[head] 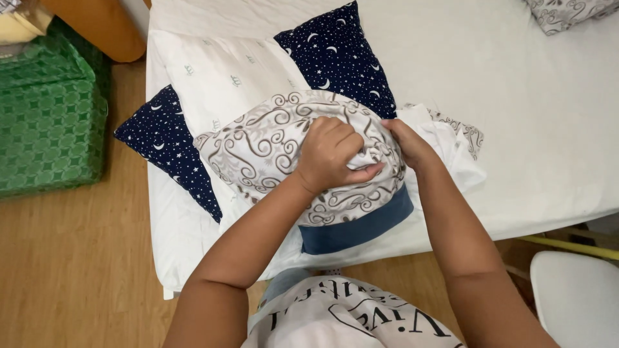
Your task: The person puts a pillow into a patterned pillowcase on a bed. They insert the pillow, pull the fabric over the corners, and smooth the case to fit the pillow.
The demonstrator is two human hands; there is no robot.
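A pillow in a cream cover with brown scroll pattern (258, 145) lies at the near edge of a bed (529, 109). A blue band (361, 229) shows at its near end. My left hand (332, 154) is closed on a bunch of the patterned cover on top of the pillow. My right hand (409, 145) grips the white fabric and cover edge at the pillow's right side, where more white cloth (451, 145) spills out. Both hands touch each other's area at the cover's opening.
A navy pillow with stars and moons (335, 55) lies behind, partly under a white cloth (225, 77). Another patterned pillow (567, 13) sits at the far right corner. A green box (48, 109) stands on the wooden floor left; a white chair (577, 299) right.
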